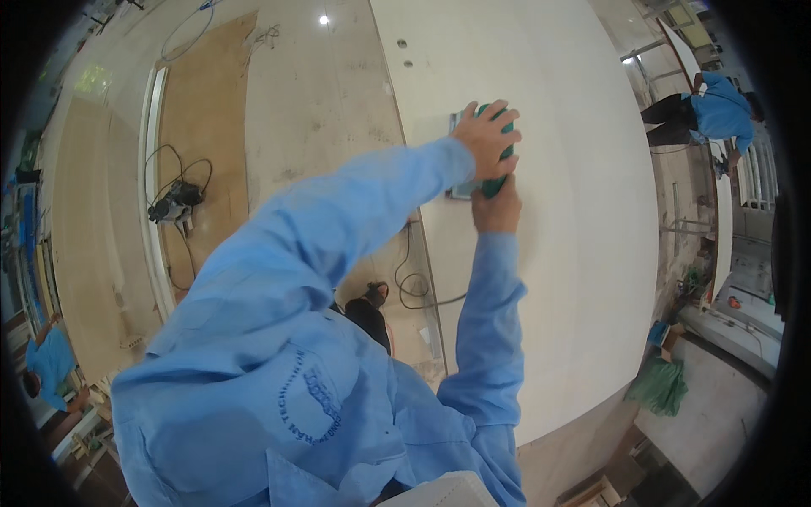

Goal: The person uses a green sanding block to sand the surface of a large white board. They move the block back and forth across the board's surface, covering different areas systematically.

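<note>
A green-bodied electric sander (492, 188) with a flat grey base sits on a large pale panel (583, 253). My left hand (487, 142) lies over its far end, with the fingers spread apart and bent round the green body. Close below, my right hand (498, 209) is closed round the near end of the same tool. Much of the sander is hidden under both hands. A dark cord (414, 291) loops off the panel's left edge near my right sleeve.
Left of the panel, a dark corded power tool (177, 203) rests on a brown board (203, 110). Two small round holes (405, 52) mark the panel's far left. One co-worker (714, 110) stands at far right, another (52, 363) at far left. A green plastic bag (661, 386) lies lower right.
</note>
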The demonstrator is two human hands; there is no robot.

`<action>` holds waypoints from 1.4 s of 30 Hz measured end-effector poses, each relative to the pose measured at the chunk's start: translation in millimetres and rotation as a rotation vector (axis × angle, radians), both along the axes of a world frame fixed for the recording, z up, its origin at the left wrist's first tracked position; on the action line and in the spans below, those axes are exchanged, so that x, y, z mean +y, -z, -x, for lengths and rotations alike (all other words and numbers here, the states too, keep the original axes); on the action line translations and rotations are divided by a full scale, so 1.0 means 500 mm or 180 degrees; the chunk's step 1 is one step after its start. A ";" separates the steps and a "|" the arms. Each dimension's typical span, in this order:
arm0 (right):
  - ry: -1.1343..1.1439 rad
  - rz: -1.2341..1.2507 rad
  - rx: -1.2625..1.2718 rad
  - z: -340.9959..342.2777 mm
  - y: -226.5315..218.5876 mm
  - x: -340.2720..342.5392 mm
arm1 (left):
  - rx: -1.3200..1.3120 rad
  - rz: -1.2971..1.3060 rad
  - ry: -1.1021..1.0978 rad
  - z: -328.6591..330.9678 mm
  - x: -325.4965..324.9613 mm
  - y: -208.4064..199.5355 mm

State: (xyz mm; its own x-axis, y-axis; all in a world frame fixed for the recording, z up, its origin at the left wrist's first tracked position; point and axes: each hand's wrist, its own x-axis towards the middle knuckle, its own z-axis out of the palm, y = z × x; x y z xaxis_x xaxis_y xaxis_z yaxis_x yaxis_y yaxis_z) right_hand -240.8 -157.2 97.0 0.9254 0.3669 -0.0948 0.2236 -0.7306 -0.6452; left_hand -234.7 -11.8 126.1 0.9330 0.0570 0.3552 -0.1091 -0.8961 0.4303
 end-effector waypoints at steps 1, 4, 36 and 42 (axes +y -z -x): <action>0.0107 0.0062 0.0180 -0.036 0.001 0.031 | 0.0096 -0.0001 -0.0036 -0.035 0.024 -0.003; 0.0066 0.0128 0.0195 -0.029 -0.010 0.091 | 0.0063 0.0000 -0.0210 -0.027 0.071 0.015; 0.3366 0.0600 -0.0531 0.130 -0.023 0.018 | 0.0696 0.0462 0.3701 -0.123 -0.185 0.027; 0.3389 0.0569 -0.0349 0.017 0.019 -0.117 | 0.0584 -0.0524 0.3611 -0.247 -0.294 0.002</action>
State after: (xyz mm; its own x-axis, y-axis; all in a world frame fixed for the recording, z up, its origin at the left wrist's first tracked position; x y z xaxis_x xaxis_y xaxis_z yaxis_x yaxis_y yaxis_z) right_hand -249.6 -215.9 87.2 0.7672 -0.6404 0.0354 -0.5309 -0.6650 -0.5253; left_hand -111.1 -158.9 125.3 0.4569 -0.8793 0.1346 -0.8334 -0.3702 0.4103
